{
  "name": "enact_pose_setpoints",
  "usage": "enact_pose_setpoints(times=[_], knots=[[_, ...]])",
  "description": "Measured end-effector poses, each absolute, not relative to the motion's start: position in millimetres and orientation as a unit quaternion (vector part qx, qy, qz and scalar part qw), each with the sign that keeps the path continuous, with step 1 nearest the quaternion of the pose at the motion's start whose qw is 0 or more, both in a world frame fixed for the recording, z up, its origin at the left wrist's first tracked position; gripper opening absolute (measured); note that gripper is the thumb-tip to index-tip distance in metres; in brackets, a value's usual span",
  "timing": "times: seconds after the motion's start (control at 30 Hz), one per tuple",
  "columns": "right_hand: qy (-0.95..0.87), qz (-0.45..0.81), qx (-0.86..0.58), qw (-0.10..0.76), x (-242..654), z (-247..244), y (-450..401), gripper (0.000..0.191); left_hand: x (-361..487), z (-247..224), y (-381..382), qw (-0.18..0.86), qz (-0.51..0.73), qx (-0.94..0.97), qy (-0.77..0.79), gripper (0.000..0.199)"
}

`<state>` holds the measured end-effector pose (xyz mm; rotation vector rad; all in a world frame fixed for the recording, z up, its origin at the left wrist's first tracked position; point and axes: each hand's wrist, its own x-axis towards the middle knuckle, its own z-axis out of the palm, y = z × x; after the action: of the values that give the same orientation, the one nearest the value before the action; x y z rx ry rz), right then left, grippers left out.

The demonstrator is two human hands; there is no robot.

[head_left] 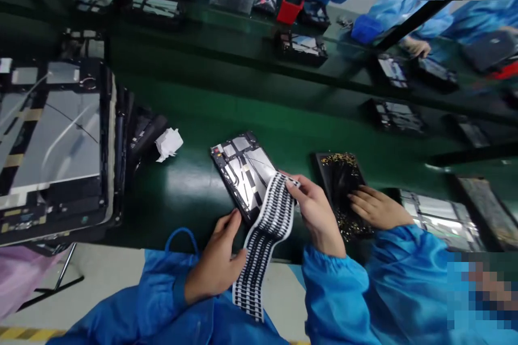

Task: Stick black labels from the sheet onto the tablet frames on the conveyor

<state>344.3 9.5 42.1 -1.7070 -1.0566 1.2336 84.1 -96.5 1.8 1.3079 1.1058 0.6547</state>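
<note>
- Green workbench (194, 194) fills the view, with the bench edge and a pale floor below it at the lower left.
- Far left, a large opened tablet (52, 140) shows silver shielding and black tape, and a crumpled white tissue (169, 144) lies just to its right.
- Left hand (216, 261), half closed, curls around the edge of a black-and-white strip sheet (265, 237), close beside the lower corner of a small opened tablet (243, 172).
- That strip sheet, printed with rows of small pads, lies between the two hands, crosses the tablet's lower right corner and hangs down towards the blue smock (194, 312).
- Right hand (318, 215), nearly closed, pinches the sheet's upper end between thumb and fingers, above the tablet's corner.
- Just right of it, a third hand (376, 207), fingers spread and open, lies on a dark tablet frame (343, 188) scattered with gold flecks; it seems to come from a neighbouring blue sleeve.
- Across the bench, co-workers in blue smocks sit among black trays of tablets and a red cup (290, 9).
</note>
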Motion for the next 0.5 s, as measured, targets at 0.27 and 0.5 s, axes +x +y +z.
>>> enact_pose_setpoints(times=[0.27,0.5], knots=[[-0.476,0.420,-0.636,0.439,357.1,56.9,52.7,0.055,132.1,6.2,-70.1,0.691,0.328,0.466,0.445,0.077],[-0.336,0.474,-0.604,0.546,298.7,65.1,22.9,0.060,122.9,26.9,-33.6,0.713,0.352,0.437,0.421,0.051]])
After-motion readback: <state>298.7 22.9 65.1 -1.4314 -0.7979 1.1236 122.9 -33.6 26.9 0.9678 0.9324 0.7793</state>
